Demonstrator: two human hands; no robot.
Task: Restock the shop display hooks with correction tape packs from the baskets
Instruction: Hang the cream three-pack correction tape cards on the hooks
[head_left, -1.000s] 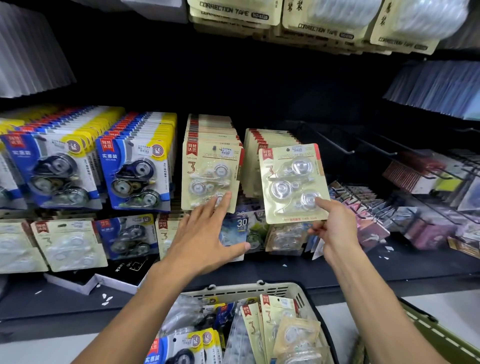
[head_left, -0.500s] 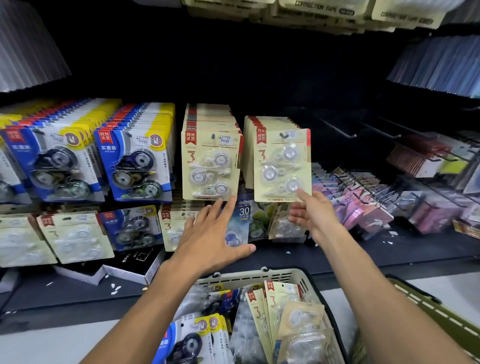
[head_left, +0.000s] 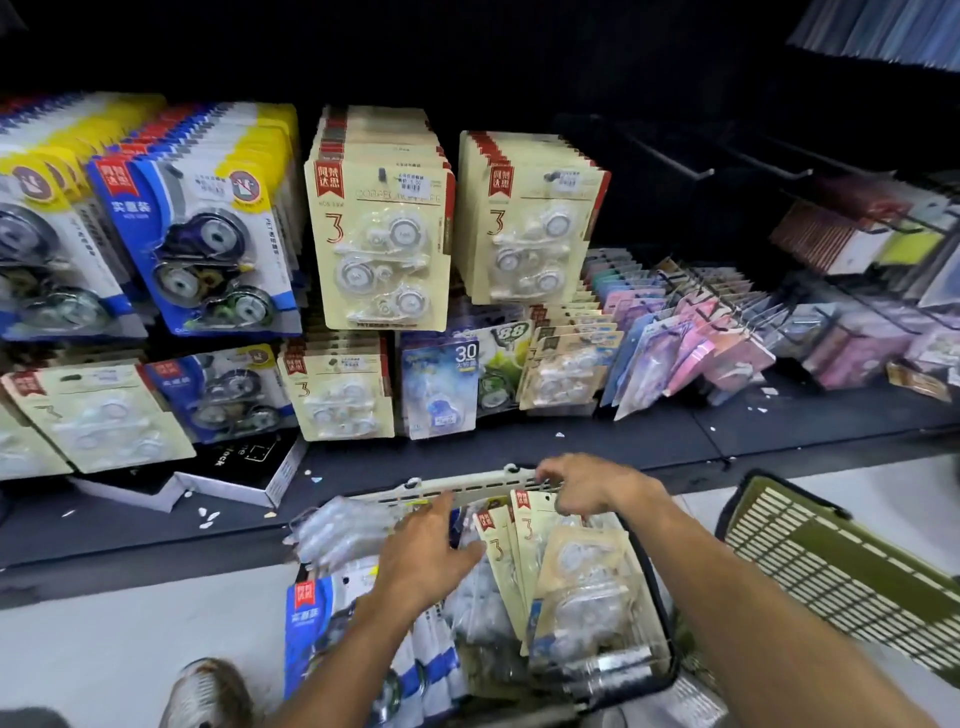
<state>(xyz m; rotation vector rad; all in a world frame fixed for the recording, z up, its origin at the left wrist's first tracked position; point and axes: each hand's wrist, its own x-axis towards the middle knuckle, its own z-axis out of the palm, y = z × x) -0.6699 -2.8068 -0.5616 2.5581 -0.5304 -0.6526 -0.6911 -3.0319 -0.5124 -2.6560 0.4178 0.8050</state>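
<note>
head cam | worn on my head, one view only | faced forward and down | close over my basket (head_left: 524, 480) and both forearms | display hooks' packs (head_left: 382, 244) filled the upper frame, near, at arm's reach

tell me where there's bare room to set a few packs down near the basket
Bare dark shelf lies between the hanging cream packs and the white basket. The green basket on the right looks empty. The white basket is crowded, both hands inside.

pale floor (head_left: 130, 639) bears white basket (head_left: 467, 491) and green basket (head_left: 831, 566).
</note>
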